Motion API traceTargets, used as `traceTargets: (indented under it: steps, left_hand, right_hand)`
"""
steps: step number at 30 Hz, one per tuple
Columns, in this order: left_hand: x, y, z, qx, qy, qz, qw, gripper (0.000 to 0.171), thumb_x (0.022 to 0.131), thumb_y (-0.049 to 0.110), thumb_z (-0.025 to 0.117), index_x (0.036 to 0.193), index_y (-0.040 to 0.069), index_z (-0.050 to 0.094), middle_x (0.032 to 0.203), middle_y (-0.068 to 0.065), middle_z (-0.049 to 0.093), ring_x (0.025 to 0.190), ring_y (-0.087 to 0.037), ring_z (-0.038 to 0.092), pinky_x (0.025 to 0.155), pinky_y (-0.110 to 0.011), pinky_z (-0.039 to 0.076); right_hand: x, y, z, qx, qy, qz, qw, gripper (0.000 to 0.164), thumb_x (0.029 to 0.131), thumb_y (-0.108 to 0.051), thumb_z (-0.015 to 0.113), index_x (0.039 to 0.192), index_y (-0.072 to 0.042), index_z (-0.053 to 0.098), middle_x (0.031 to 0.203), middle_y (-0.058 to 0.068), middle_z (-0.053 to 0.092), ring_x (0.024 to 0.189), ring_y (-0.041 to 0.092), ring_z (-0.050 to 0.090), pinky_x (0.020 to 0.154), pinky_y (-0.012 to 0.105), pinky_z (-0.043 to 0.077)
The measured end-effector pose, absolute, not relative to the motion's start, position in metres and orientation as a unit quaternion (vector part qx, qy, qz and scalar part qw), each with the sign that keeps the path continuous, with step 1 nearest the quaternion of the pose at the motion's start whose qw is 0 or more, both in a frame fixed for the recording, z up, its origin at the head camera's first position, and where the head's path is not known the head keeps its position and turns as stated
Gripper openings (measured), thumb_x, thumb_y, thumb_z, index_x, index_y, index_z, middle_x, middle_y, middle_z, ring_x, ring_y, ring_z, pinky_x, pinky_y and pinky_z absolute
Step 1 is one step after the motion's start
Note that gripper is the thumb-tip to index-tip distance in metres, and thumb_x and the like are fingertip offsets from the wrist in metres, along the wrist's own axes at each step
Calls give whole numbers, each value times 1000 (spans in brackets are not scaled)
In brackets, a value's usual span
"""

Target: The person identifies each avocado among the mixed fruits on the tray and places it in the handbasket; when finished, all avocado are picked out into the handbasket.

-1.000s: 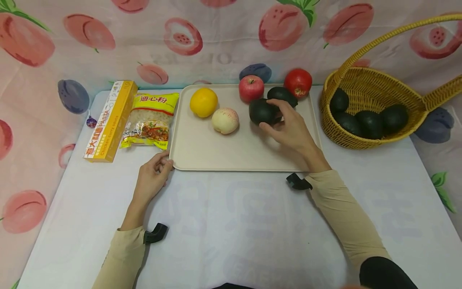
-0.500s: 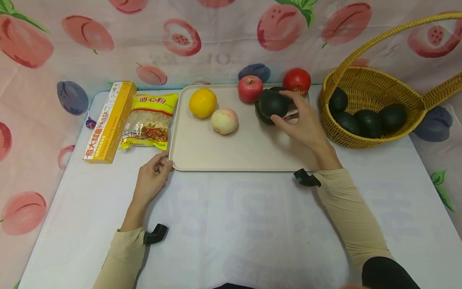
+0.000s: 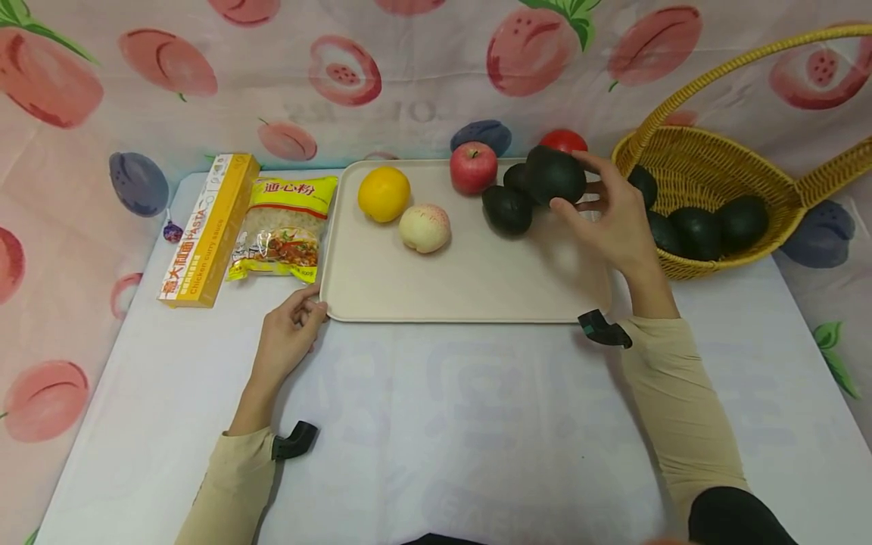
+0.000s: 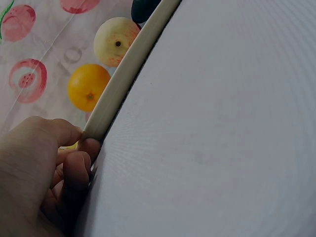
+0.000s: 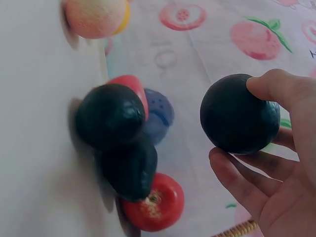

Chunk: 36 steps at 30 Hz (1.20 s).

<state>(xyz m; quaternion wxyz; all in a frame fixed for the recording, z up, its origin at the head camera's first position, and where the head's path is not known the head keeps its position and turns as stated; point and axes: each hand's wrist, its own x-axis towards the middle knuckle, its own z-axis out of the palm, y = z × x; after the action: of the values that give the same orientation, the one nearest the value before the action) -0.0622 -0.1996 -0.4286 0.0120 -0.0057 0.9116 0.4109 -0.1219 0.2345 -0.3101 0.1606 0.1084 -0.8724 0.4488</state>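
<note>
My right hand (image 3: 616, 227) holds a dark green avocado (image 3: 555, 175) between thumb and fingers, raised above the right part of the beige tray (image 3: 409, 295). In the right wrist view, the held avocado (image 5: 240, 114) is apart from the others. Two more avocados (image 3: 507, 211) lie touching on the tray, beside a red apple (image 3: 473, 168). A red pomegranate (image 3: 564, 140) is partly hidden behind the held fruit. My left hand (image 3: 288, 333) pinches the tray's near left corner; the left wrist view shows thumb and finger at its rim (image 4: 111, 103).
An orange (image 3: 384, 194) and a pale peach (image 3: 425, 228) sit on the tray's left half. Right of the tray stands a tall-handled wicker basket (image 3: 742, 163) containing several avocados (image 3: 696, 233). To the left lie a yellow pasta box (image 3: 207, 231) and a bag of macaroni (image 3: 282, 227).
My right hand has lifted the avocado and carried it right, toward the basket, uncovering the two avocados left on the tray. The left hand stays at the tray corner.
</note>
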Motion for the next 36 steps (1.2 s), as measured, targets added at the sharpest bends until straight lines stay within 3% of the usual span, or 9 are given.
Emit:
traceTargets:
  steps: [4,9,28,36]
  left_hand:
    - [-62,-199,-429,-5,910,414,10,40,95,29,56,130,11,56,80,-4,63,43,-10,49,39,-23,39]
    - [-62,-199,-429,-1,909,417,6,40,94,28,56,129,10,56,80,-4,64,43,-10,49,39,-23,39]
    - [-63,-200,-429,-4,907,421,14,40,95,29,55,130,10,56,80,-4,63,43,-9,48,39,-23,40]
    - [-63,-201,-430,-7,909,416,21,42,95,32,54,131,9,55,81,-5,62,45,-9,48,40,-23,40]
  right_hand:
    - [-127,247,-316,91,-873,450,166,60,81,-13,71,136,-13,48,121,12,58,84,-4,57,73,9,48]
    - [-134,262,-322,60,-877,451,154,61,81,-19,72,137,-22,48,128,7,56,91,-1,57,75,10,48]
    - [-133,292,-319,39,-870,452,192,60,80,-19,73,135,-26,49,131,1,56,93,-2,57,76,9,45]
    - [-125,298,-307,45,-830,496,249,55,78,-17,71,130,-19,55,123,-1,60,88,3,58,72,14,45]
